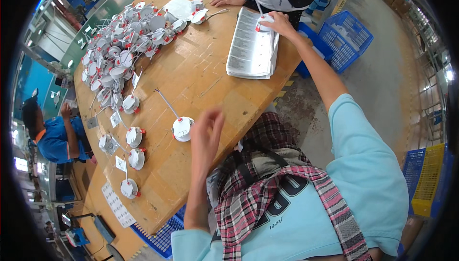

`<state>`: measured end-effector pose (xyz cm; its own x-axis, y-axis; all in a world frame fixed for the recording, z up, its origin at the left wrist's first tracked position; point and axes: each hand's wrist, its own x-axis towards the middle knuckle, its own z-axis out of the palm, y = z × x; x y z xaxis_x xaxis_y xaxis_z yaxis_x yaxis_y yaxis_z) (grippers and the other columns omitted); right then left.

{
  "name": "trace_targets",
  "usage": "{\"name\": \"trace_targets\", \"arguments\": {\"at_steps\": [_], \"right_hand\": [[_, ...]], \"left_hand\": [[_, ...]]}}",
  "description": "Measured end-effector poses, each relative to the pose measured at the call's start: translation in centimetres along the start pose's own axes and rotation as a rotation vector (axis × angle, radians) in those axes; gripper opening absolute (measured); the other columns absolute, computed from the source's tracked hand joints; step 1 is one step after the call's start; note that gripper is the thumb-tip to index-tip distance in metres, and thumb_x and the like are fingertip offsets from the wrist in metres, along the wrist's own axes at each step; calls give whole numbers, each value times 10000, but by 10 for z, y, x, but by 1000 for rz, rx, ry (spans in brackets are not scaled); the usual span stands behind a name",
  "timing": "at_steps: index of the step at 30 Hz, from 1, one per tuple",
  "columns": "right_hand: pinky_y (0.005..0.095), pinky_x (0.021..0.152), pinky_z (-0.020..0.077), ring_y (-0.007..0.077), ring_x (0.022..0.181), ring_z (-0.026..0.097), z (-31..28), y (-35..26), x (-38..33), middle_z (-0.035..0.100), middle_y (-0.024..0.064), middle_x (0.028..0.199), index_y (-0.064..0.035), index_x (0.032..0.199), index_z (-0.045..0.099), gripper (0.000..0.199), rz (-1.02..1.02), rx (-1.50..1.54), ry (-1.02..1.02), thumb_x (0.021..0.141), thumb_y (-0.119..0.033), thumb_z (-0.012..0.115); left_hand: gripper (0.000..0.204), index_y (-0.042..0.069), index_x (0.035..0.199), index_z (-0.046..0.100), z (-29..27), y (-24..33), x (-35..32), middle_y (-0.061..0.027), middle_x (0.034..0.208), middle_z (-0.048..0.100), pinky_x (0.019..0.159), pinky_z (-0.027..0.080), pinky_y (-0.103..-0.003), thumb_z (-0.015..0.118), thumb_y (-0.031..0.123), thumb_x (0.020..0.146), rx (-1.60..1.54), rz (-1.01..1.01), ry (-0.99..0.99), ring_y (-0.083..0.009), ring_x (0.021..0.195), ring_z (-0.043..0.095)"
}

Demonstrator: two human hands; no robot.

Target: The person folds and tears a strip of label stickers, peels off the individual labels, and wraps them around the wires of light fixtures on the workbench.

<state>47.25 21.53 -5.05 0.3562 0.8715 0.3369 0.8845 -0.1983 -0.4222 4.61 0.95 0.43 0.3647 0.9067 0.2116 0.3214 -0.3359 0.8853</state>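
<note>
My right hand (283,25) reaches to the far right of the table and grips a white recessed downlight (262,24) with red clips. That light is at the stack of printed sheets (249,53), its grey cable pointing up and away. My left hand (207,132) is above the table's near edge, its fingers smeared by motion. Just left of it, a single downlight (182,129) rests on the wood, cable stretched toward the far left. Whether the left hand touches this light or holds anything is unclear.
A large heap of downlights (117,46) covers the wooden table's (201,65) far left. Several more (134,137) stand along its left side, near a label sheet (117,204). A co-worker's hand (228,1) rests at the far edge. Blue crates (345,38) stand on the right.
</note>
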Motion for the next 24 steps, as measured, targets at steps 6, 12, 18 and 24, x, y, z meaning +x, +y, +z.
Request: {"name": "trace_targets", "arguments": {"at_steps": [6, 12, 18, 24], "right_hand": [[472, 1002, 371, 338, 1218, 417, -3, -53, -22, 524, 97, 1313, -130, 1258, 574, 762, -93, -67, -114, 679, -605, 712], [518, 1011, 356, 375, 1172, 436, 6, -24, -13, 538, 179, 1241, -81, 1288, 553, 833, -165, 10, -38, 658, -599, 723], [519, 961, 377, 379, 1146, 453, 8, -31, -14, 550, 185, 1218, -79, 1276, 561, 804, -135, -56, -27, 665, -573, 730], [510, 955, 379, 378, 1144, 498, 5, -61, -22, 582, 176, 1192, -112, 1231, 587, 718, -158, -120, -49, 697, -579, 697]], "left_hand": [[463, -17, 1142, 560, 46, -55, 122, -128, 917, 603, 757, 481, -396, 726, 248, 800, 468, 252, 294, -297, 805, 597], [426, 5, 1050, 658, 65, -57, 157, -152, 940, 655, 774, 482, -401, 706, 341, 792, 389, -80, 77, -301, 862, 630], [333, 26, 1054, 696, 60, -62, 166, -145, 878, 704, 702, 506, -337, 672, 272, 831, 384, -51, 295, -217, 767, 678], [331, -9, 1076, 660, 43, -68, 163, -186, 1009, 655, 774, 496, -364, 685, 209, 827, 255, 2, 382, -272, 853, 650]]}}
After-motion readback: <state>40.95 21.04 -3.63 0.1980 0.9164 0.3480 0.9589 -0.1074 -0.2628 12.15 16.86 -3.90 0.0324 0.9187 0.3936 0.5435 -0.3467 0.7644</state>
